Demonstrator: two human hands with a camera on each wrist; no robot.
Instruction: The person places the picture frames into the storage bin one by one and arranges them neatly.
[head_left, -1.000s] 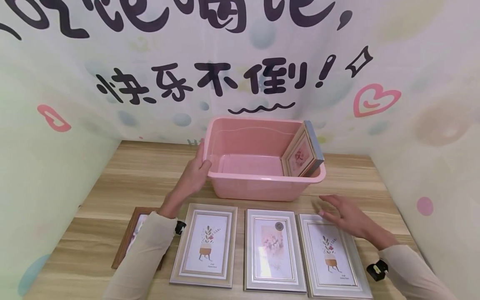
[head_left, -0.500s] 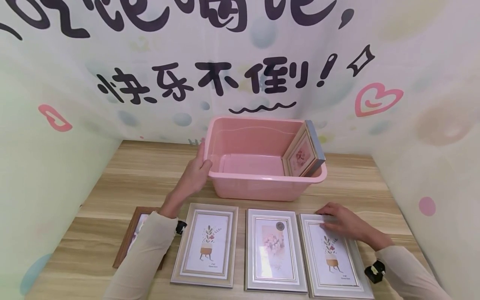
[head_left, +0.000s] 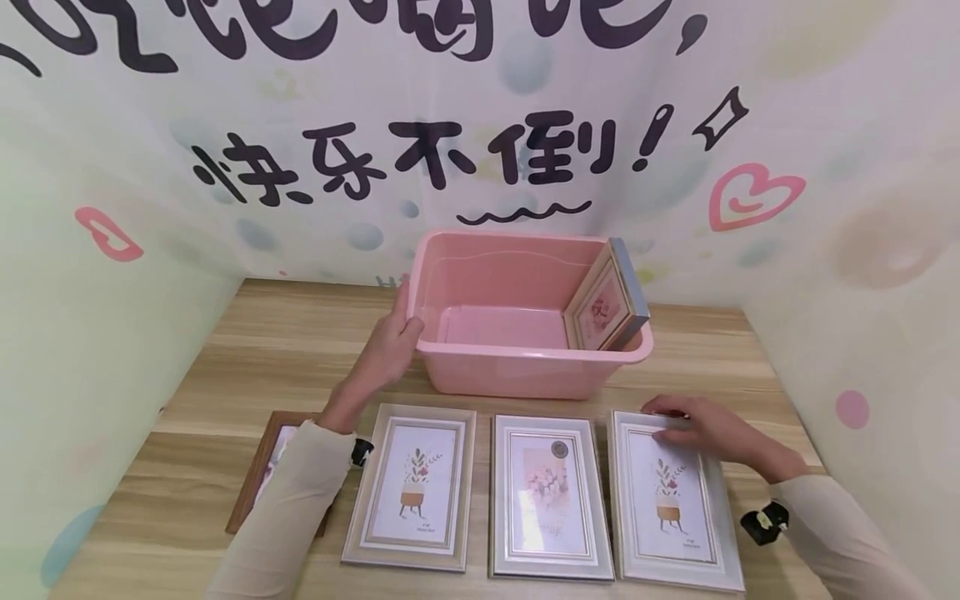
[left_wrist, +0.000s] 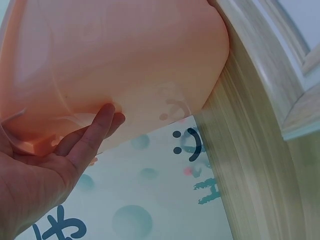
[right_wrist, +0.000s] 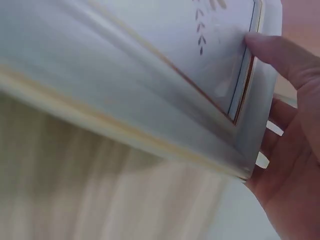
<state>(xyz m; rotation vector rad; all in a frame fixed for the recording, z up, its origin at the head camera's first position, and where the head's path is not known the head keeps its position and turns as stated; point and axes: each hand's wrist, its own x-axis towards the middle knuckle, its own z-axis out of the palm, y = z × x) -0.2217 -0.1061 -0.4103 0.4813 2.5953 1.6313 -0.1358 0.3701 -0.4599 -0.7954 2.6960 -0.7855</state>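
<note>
My left hand [head_left: 384, 343] grips the left rim of a pink plastic tub [head_left: 517, 375], with fingers against its outer side in the left wrist view. At the right of the table, my right hand [head_left: 712, 427] pinches the far edge of a white picture frame [head_left: 671, 500] with a potted-plant print. In the right wrist view the thumb [right_wrist: 272, 47] lies on the frame's face and the other fingers reach behind its edge. Inside the tub, picture frames [head_left: 606, 304] lean upright against the right wall, the front one showing a pink flower print.
Left of the held frame lie a silver frame with a flower print [head_left: 551, 500] and a beige frame with a plant print [head_left: 410, 492]. A brown wooden frame [head_left: 255, 483] is partly hidden under my left sleeve. A printed wall hanging [head_left: 337, 242] backs the wooden table [head_left: 300, 333].
My right hand has come down onto the right-hand frame, taken hold of its far edge and shifted it slightly away and to the right. The left hand and tub stay put.
</note>
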